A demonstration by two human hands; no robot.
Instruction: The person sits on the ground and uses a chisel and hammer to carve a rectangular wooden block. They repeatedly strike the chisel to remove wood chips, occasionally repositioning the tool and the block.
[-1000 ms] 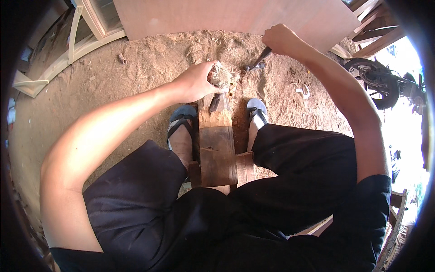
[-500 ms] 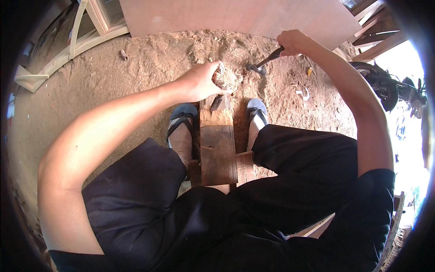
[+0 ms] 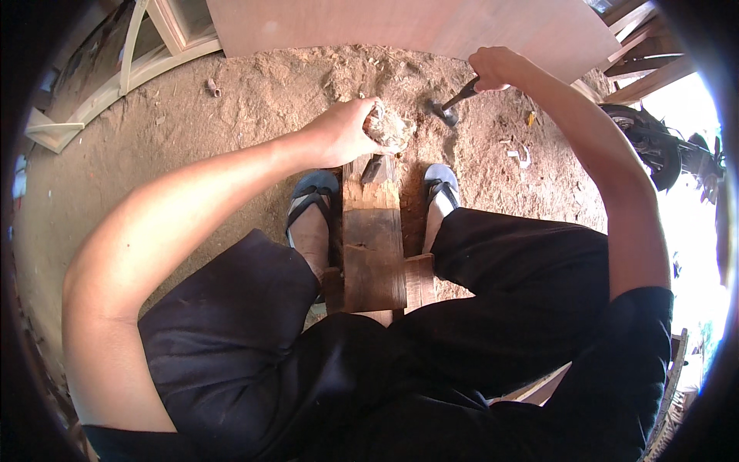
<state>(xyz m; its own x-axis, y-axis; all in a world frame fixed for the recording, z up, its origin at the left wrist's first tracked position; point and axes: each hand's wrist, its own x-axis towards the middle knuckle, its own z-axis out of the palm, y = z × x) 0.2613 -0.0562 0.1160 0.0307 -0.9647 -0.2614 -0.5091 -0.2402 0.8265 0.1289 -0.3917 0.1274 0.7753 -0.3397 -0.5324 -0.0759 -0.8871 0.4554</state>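
A pale, rough lump of wood [image 3: 387, 127] is grasped by the left hand [image 3: 344, 132], just above the centre of the frame, with the fingers curled over its top; it is held against the far end of a worn wooden bench [image 3: 374, 239] that runs down the middle of the picture between the knees. A hammer [image 3: 454, 102] is gripped by the right hand [image 3: 493, 68] in the upper right, the fingers clenched around the dark handle and the metal head hanging just right of the lump, apart from it. A small dark tool [image 3: 372, 169] is seen lying on the bench just below the lump. Two feet in blue sandals [image 3: 312, 192] are planted on the sandy, chip-strewn ground [image 3: 231, 131] either side of the bench. A pale board [image 3: 400, 23] is spread along the top edge, and white frames [image 3: 115, 69] are seen at the upper left.
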